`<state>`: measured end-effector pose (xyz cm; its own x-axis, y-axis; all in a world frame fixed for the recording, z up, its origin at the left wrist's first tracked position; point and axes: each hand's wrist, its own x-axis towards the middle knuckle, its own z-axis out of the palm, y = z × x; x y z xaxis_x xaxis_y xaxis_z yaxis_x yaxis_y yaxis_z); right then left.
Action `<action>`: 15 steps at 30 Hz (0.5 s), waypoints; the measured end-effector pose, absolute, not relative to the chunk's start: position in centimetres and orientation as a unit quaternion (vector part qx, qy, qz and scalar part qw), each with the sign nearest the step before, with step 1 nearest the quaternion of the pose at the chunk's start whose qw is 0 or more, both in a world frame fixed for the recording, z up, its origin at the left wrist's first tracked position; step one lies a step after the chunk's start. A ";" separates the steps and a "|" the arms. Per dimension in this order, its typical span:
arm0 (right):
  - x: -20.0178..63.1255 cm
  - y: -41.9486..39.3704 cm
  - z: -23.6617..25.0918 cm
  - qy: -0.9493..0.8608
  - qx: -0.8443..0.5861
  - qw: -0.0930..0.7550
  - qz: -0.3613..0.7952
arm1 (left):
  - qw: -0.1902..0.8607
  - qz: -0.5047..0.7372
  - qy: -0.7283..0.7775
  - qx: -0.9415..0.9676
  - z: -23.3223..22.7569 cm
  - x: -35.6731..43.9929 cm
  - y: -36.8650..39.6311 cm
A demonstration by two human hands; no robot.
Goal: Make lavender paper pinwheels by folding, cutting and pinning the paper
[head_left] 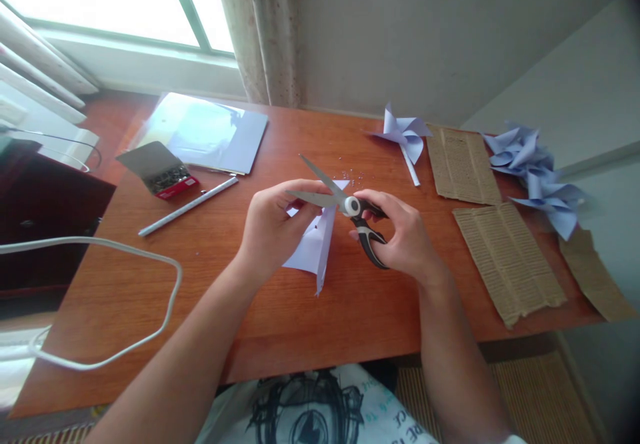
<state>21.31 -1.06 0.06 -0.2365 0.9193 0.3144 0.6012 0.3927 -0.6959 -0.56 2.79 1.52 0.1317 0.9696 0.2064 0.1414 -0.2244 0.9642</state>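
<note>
On the wooden table point(310, 324), far to the left of the folded paper point(313, 247), stood a small box of pins point(163, 174), and a white stick point(189, 205) lay between them. The left hand point(273, 224) pinched the folded paper, just above the table's middle. The right hand point(405, 234) gripped the handles of the scissors point(345, 204), whose blades were open over the paper. Far right of the paper lay cardboard pieces point(507, 257) and paper pinwheels point(537, 171).
</note>
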 end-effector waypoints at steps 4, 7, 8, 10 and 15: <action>21.3 -1.1 0.1 -0.754 -0.503 0.357 0.223 | 0.430 0.478 0.455 0.615 1.5 -0.6 2.8; 21.3 -1.1 0.2 -0.756 -0.502 0.356 0.222 | 0.433 0.479 0.454 0.614 1.5 -0.6 2.8; 21.3 -1.1 0.2 -0.757 -0.502 0.356 0.222 | 0.434 0.478 0.455 0.614 1.6 -0.6 2.7; 21.3 -1.1 0.2 -0.757 -0.502 0.355 0.221 | 0.433 0.476 0.457 0.614 1.6 -0.6 2.7; 21.3 -1.1 0.3 -0.758 -0.505 0.353 0.213 | 0.426 0.476 0.455 0.621 1.7 -0.6 2.7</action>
